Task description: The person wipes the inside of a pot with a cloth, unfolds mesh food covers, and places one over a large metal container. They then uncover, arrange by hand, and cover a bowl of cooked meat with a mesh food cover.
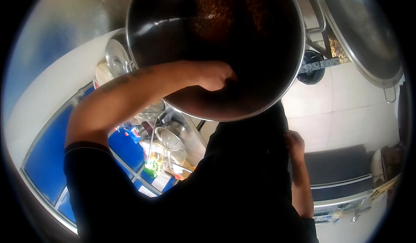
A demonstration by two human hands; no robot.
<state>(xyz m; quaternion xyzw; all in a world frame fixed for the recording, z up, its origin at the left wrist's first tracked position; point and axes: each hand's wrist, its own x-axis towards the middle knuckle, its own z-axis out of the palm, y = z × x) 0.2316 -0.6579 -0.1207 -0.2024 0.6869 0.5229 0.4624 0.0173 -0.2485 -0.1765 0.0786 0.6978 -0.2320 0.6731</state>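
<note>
A large dark round pan (182,97) with a bright metal rim fills the top middle of the head view. Brown, grainy food (214,11) lies in its far part. My left arm reaches across from the left, and my left hand (215,75) is over the near half of the pan with its fingers closed. What it grips, if anything, is lost in the dark behind it. Beside my dark clothing at the right hangs my right hand (296,144). Its fingers are partly hidden against the cloth, and nothing shows in it.
Another big metal pan (364,30) with a looped handle stands at the upper right. To the left are a round metal lid (117,57), a wire strainer (171,139) and several bowls and packets. A dark flat-topped unit (338,167) stands at the right, over pale floor tiles (342,108).
</note>
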